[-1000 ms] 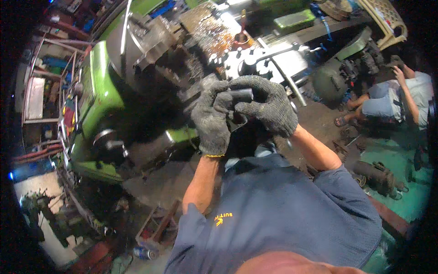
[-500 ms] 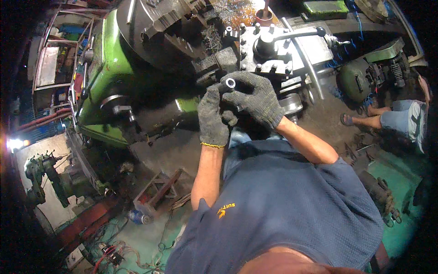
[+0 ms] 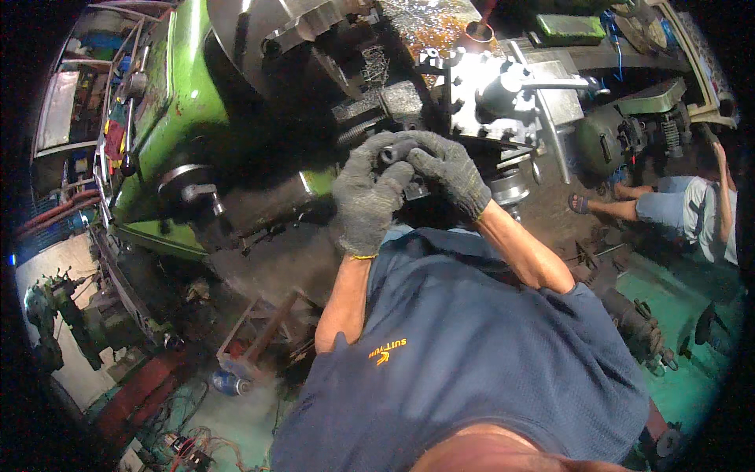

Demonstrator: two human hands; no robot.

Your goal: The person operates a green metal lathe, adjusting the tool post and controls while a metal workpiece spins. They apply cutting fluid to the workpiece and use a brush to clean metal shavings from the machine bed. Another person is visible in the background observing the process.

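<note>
Both my hands wear grey knit gloves and meet in front of my chest around a short, dark hollow metal cylinder (image 3: pixel 399 149). My left hand (image 3: pixel 364 197) is closed on its left side, thumb laid toward the open end. My right hand (image 3: pixel 454 175) grips it from the right, fingers curled over the top. Part of the cylinder is hidden by the gloves. Just beyond the hands is a lathe: its large chuck (image 3: pixel 263 23) at upper left, and the bolted square tool post (image 3: pixel 472 106) with a lever (image 3: pixel 554 82) to the right.
The green lathe headstock (image 3: pixel 193 94) rises on the left. Metal shavings (image 3: pixel 375 67) lie near the chuck, beside a wet brown tray (image 3: pixel 429 27) and a reddish cup (image 3: pixel 478 33). A metal frame stand (image 3: pixel 267 326) is on the floor. Another person (image 3: pixel 680 204) is at far right.
The cylinder has been turned, so its bright ring end now looks dark. Both hands have shifted around it, the left fingers wrapping further over. The view has moved slightly.
</note>
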